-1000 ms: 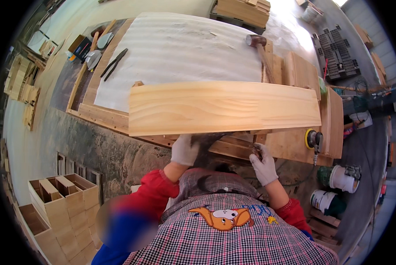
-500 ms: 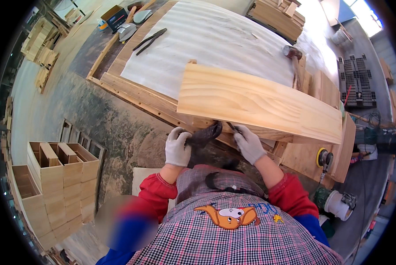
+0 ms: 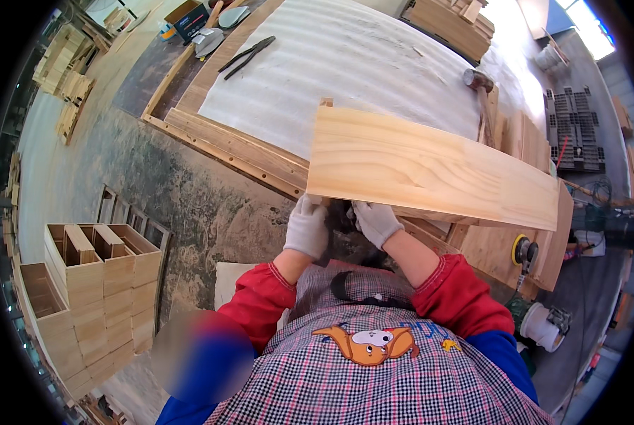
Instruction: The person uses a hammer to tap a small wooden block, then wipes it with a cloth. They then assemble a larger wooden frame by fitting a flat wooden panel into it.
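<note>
A long pale wooden box-like piece (image 3: 430,166) lies slantwise over the bench edge, a broad grained face up. At its near left corner is my left hand (image 3: 307,227), in a white glove, its fingers closed and partly hidden by the wood. A crumpled black cloth-like thing (image 3: 341,216) hangs between my hands, against the left one. To its right, my right hand (image 3: 375,222), also gloved, is closed with its fingertips under the near edge of the wood. What those fingertips hold is hidden.
Pliers (image 3: 246,57) and a hammer (image 3: 481,99) lie on the white-sheeted bench (image 3: 295,85). A disc sander (image 3: 522,251) is at the right. Stacked wooden boxes (image 3: 97,297) stand on the floor at left, a white bucket (image 3: 541,326) at lower right.
Both hands have moved up to the near edge of the wood, the left one rightward and the right one slightly left. The wood shifts rightward in view. The black thing is now largely hidden.
</note>
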Action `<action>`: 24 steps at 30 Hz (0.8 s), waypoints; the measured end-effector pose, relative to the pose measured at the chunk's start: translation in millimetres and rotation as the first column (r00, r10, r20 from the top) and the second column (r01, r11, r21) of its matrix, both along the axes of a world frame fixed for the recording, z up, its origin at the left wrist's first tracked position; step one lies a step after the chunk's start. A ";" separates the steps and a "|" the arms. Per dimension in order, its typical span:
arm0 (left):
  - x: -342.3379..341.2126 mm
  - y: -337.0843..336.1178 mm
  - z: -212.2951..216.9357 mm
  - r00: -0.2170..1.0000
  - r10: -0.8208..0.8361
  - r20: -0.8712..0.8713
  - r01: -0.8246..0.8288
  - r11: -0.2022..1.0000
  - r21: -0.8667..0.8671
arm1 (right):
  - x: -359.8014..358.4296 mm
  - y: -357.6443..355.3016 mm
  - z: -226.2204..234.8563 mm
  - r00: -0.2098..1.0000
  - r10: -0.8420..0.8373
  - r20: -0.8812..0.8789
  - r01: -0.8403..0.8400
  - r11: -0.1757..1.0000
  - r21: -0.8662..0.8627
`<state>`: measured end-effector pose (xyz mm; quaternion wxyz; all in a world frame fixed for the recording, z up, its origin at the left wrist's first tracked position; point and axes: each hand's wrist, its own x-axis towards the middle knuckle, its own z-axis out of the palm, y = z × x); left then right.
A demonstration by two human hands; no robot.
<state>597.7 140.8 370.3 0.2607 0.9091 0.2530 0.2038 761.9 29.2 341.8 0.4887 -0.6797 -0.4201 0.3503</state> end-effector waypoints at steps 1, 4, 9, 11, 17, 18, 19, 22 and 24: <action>-0.1 -1.5 3.0 1.000 0.004 0.000 -0.004 1.000 0.004 | -3.9 -3.1 1.7 1.000 0.018 0.015 -0.018 1.000 0.009; -4.4 -2.3 6.1 0.999 0.003 -0.043 -0.002 1.000 0.007 | -28.7 -4.9 74.6 0.945 -0.134 -0.300 0.055 0.965 -0.258; -1.9 -2.3 15.4 0.996 0.000 -0.084 -0.002 1.000 -0.027 | -35.0 -34.1 90.6 0.967 -0.056 -0.248 -0.029 0.944 -0.327; -3.4 -0.1 18.8 0.996 -0.026 -0.084 0.022 0.998 -0.050 | -31.3 -36.4 93.6 0.972 -0.015 -0.233 -0.068 0.937 -0.344; -7.3 1.6 19.1 0.998 -0.049 -0.048 0.048 0.999 -0.021 | -12.4 -35.8 101.0 0.954 0.027 -0.297 -0.139 0.922 -0.361; -8.8 2.2 17.9 0.997 -0.053 -0.053 0.052 0.998 -0.034 | -12.0 -39.3 95.7 0.949 -0.001 -0.316 -0.111 0.935 -0.336; -10.7 3.0 15.9 0.997 -0.057 -0.057 0.055 0.997 -0.047 | -11.7 -42.1 92.6 0.942 -0.027 -0.335 -0.083 0.947 -0.311; -13.4 0.4 15.7 0.995 -0.042 -0.091 0.035 0.997 -0.073 | -12.2 -46.8 91.0 0.966 0.000 -0.260 -0.085 0.944 -0.318; -13.1 -0.9 14.5 0.995 -0.032 -0.096 0.024 0.996 -0.086 | -15.9 -44.1 99.7 0.985 0.002 -0.170 -0.059 0.944 -0.326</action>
